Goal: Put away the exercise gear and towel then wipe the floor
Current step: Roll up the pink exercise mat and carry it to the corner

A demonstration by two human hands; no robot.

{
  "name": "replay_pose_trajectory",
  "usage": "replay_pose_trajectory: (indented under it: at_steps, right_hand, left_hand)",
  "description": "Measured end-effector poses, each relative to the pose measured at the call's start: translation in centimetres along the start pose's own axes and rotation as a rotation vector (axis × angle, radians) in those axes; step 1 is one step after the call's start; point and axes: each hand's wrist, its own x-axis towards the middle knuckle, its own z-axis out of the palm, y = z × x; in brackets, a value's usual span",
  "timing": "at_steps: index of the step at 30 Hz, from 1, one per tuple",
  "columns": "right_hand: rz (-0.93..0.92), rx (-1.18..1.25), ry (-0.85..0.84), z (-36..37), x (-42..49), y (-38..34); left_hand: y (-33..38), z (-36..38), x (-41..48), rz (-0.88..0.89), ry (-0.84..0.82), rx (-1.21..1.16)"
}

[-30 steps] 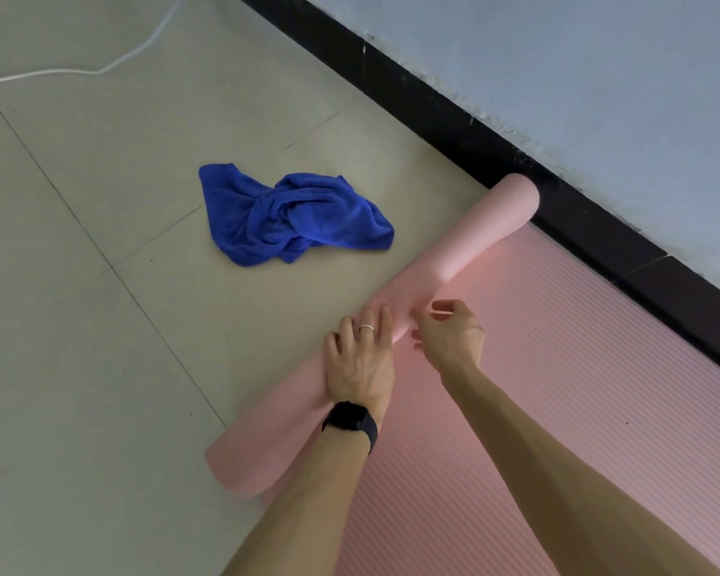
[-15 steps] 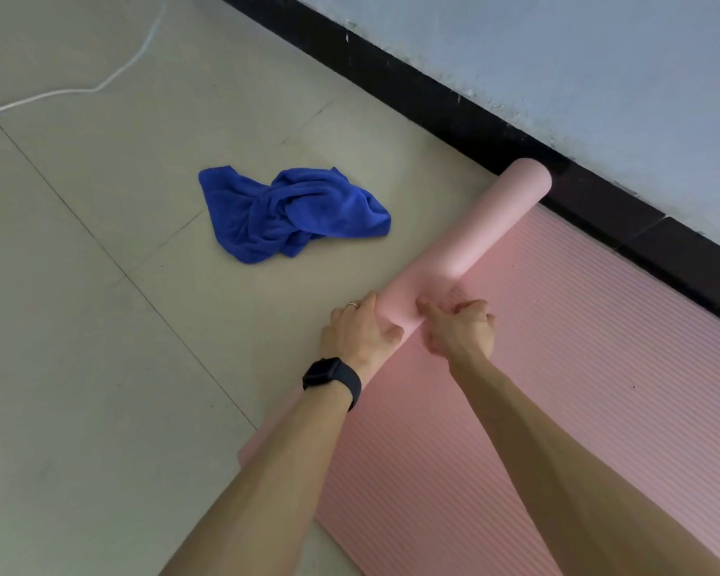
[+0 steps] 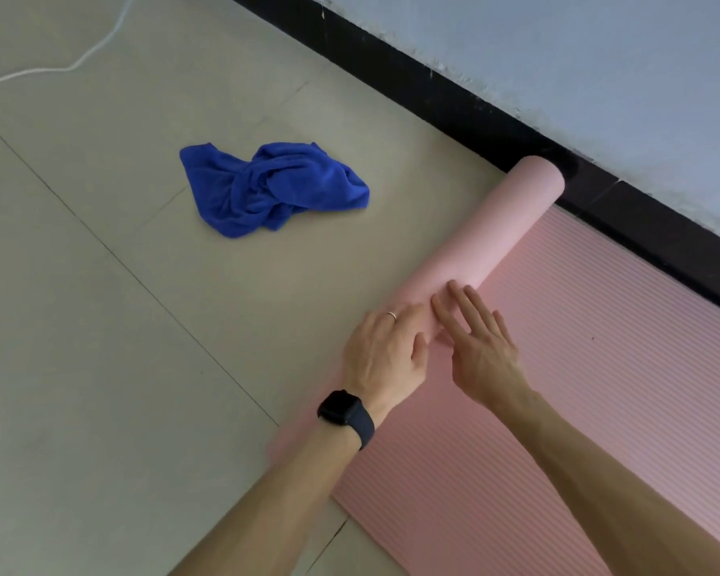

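Forearms: two bare forearms reach in from the bottom edge, over the pink mat (image 3: 578, 388).
Watch: a dark watch (image 3: 344, 411) with a dark strap sits on the left wrist.
Mat, flat part: the unrolled stretch lies on the floor (image 3: 100, 326) at lower right, ribbed in fine parallel lines, and its far long edge runs along the skirting.
Left hand: the left hand (image 3: 385, 355) lies palm down on the near part of the roll, fingers laid flat and relaxed and gripping nothing. A thin ring (image 3: 391, 314) shows on one finger.
Right hand: the right hand (image 3: 481, 347) rests just beside it, fingers straight and slightly spread, with the fingertips pressing the roll where it meets the flat mat.
Roll: the rolled part of the mat (image 3: 495, 234) is a smooth, pale pink tube lying slantwise. Its far end touches or nearly touches the skirting, and its near end is hidden under the left arm.
Floor: large beige tiles with thin dark joints, lightly speckled.
Towel: a bright blue towel (image 3: 271, 189) lies crumpled on the tiles left of the roll, well apart from it.
Skirting: a black skirting (image 3: 433, 93) runs diagonally along the foot of the wall.
Cable: a white cable (image 3: 59, 68) snakes across the far left tiles.
Wall: the pale blue-grey wall (image 3: 578, 56) shows ragged paint along its lower edge.
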Motion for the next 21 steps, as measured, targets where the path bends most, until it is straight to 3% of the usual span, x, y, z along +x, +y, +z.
replay_pose_trajectory:
  at_steps: [5,9,13,15,19,21]
  right_hand:
    - [0.082,0.02,-0.054,-0.4,-2.4,0.4]
    - [0.125,0.062,0.127,-3.1,-3.4,-0.6]
    - [-0.075,-0.103,-0.104,-4.8,-3.6,-0.5]
    - [-0.089,-0.158,-0.188,-4.6,-4.8,0.3]
    - [-0.004,-0.093,-0.159,-3.2,-8.6,2.9]
    - [0.026,-0.066,-0.155,-2.7,-10.6,4.2]
  left_hand:
    - [-2.6,0.7,0.4,-0.281,-0.33,-0.041]
    - [0.8,2.5,-2.8,-0.188,-0.277,-0.007]
    - [4.9,3.4,-6.1,-0.176,-0.272,0.098]
    - [6.1,2.8,-6.8,-0.136,-0.333,0.092]
    - [5.7,0.2,-5.1,-0.057,-0.284,-0.079]
    - [4.9,-0.2,-4.2,-0.093,-0.359,-0.066]
